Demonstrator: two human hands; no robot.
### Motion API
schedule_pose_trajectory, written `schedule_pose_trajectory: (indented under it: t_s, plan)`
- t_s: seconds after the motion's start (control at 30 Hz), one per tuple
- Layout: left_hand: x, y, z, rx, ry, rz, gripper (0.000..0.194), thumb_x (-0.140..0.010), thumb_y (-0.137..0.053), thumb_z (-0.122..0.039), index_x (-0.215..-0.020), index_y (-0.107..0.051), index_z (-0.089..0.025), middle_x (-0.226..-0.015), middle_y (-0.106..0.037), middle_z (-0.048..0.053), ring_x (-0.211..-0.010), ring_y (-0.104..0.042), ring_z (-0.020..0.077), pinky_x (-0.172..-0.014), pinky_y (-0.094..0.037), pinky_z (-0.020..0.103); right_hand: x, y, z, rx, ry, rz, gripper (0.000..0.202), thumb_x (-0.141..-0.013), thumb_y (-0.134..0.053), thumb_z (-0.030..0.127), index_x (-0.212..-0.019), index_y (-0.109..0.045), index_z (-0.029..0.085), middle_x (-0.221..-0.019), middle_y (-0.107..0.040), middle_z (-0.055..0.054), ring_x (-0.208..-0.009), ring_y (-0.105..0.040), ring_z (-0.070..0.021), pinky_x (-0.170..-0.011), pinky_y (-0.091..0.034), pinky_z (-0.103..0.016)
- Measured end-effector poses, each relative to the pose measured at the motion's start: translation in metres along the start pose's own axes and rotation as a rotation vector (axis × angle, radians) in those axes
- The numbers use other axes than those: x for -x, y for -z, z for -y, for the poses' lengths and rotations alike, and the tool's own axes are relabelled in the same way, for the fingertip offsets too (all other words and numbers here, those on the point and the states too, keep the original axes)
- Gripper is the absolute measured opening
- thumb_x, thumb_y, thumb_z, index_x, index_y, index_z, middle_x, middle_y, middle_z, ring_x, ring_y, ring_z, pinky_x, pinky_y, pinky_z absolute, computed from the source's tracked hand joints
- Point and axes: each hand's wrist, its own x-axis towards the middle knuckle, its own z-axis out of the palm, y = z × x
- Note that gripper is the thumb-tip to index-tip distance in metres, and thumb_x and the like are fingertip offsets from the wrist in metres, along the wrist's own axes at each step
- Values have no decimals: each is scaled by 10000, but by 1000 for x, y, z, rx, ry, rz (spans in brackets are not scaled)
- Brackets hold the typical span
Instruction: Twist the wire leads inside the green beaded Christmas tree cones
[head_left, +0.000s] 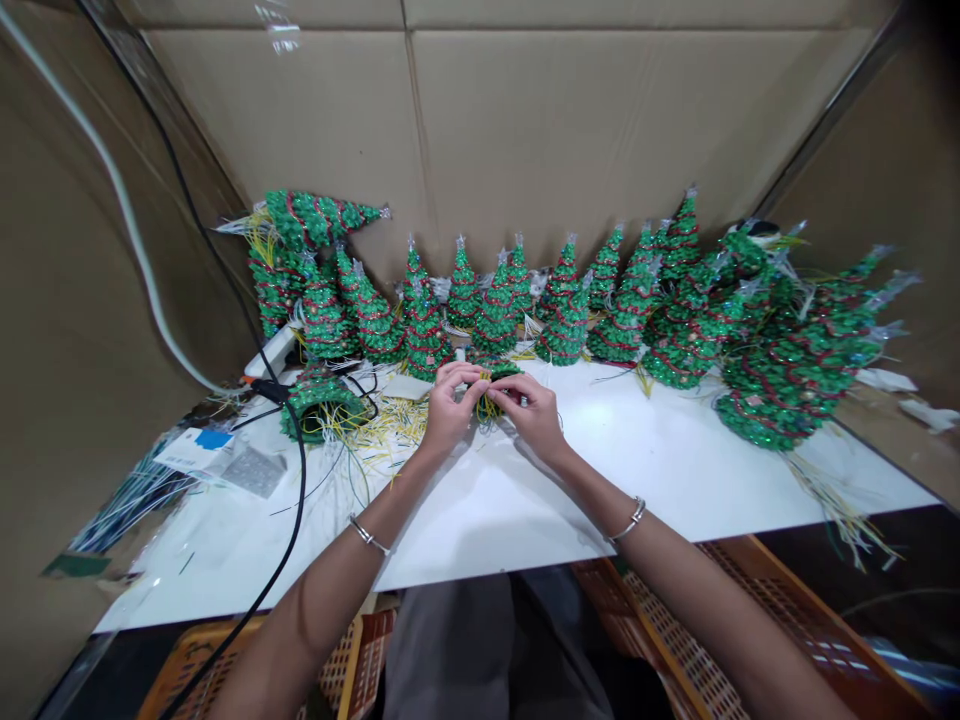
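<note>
Both hands meet at the middle of the white table [480, 530]. My left hand [451, 405] is closed, its thumb and fingers pinching thin yellow wires [485, 380]. From the other side my right hand [534, 412] pinches the same small bunch, fingertips nearly touching the left ones. Just behind the wires lies a green tinsel Christmas tree [504, 369], mostly hidden by the hands. Where each wire ends within the fingers is too small to make out.
Decorated tinsel trees [495, 310] line the back and right side. Another tree [319, 395] lies at left, wires spilling from its base. Yellow wire scraps [397, 425] litter the table. A black cable [302, 480] crosses the left side. Orange crates [780, 600] sit below.
</note>
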Motion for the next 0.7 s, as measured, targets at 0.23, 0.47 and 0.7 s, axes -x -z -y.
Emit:
schedule_pose_trajectory:
  t_s: [0.23, 0.47, 0.7]
  plan:
    - [-3, 5, 2, -73, -55, 46, 122, -842, -663, -310, -761, -674, -219, -962, -727, 58, -1102, -556, 227, -1067, -378, 456, -4, -2, -8, -430, -405, 267, 359, -786, -696, 472, -955, -646, 159, -525, -583, 36, -433, -412, -87, -443, -306, -224]
    - [-13, 19, -2, 23, 9, 309, 177, -841, -664, -363, -761, -683, -207, -1031, -714, 76, -1119, -570, 232, -1043, -404, 443, -2, -1, -20, -508, -466, 503, 427, -856, -614, 527, -1008, -653, 130, -454, -560, 39, -364, -291, -65, -385, -202, -215]
    - [-21, 33, -18, -172, -43, 401, 241, -843, -654, -438, -766, -704, -215, -990, -681, 55, -1031, -570, 235, -1027, -365, 435, -1, -2, -15, -351, -370, 469, 434, -876, -574, 564, -896, -671, 141, -454, -532, 41, -397, -384, -83, -433, -300, -222]
